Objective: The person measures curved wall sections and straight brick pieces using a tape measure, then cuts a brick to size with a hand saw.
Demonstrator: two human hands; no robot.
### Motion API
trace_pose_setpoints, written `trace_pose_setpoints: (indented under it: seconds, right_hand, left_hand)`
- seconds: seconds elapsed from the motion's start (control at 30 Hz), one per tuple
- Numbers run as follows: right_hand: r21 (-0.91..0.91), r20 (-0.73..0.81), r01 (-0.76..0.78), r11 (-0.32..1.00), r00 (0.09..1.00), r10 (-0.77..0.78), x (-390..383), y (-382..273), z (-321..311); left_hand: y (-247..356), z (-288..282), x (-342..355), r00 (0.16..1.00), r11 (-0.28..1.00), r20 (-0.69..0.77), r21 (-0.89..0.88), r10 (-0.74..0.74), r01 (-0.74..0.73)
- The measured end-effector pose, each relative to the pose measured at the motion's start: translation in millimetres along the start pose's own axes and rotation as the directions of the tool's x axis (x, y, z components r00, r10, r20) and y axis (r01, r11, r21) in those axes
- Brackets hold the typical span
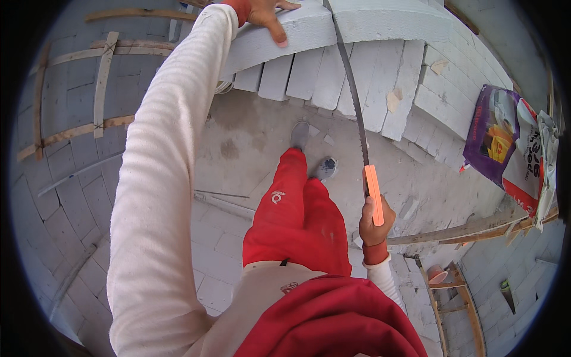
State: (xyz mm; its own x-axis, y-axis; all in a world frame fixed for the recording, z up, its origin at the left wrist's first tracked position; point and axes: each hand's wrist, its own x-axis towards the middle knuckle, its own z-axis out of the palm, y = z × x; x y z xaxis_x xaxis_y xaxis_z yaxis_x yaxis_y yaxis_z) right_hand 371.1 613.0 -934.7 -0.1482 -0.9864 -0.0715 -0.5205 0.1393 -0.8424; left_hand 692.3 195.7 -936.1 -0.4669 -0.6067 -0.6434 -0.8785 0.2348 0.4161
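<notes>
My right hand (378, 224) is closed around the orange handle (373, 193) of a hand saw. Its long, dark toothed blade (352, 89) runs up and away to a narrow gap between a white block (297, 37) on the left and another white block (386, 22) on the right. I cannot tell whether the gap is a cut or a joint. My left hand (267, 16) rests on the left block with thumb and fingers apart, partly cut off by the top edge. Below these lies a row of stacked white blocks (324, 74).
A torn purple, white and red bag (505, 149) stands at the right by a curved wooden board (452, 233). Block walls surround me, with wooden lattice (102, 86) at the left and a wooden frame (467, 303) at the lower right. Block scraps (329, 140) lie near my feet.
</notes>
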Motion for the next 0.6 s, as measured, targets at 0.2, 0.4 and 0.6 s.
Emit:
trace_pose_setpoints:
  seconds: [0.2,0.4,0.6]
  right_hand:
    - [0.123,0.010,0.025,0.992,1.000,-0.026,119.6,-32.0,50.8]
    - [-0.018,0.103,-0.016,1.000,0.995,0.017,104.1,-57.2,21.1]
    - [0.032,0.022,-0.011,0.999,1.000,0.010,73.5,-18.7,31.1]
  left_hand:
    - [3.2,35.4,-0.3,0.989,0.999,-0.144,-0.007,-0.043,0.043]
    - [28.6,80.9,-20.9,0.941,0.952,-0.337,0.296,0.024,0.082]
    - [48.1,132.5,-22.8,0.885,0.932,-0.465,0.328,0.020,0.151]
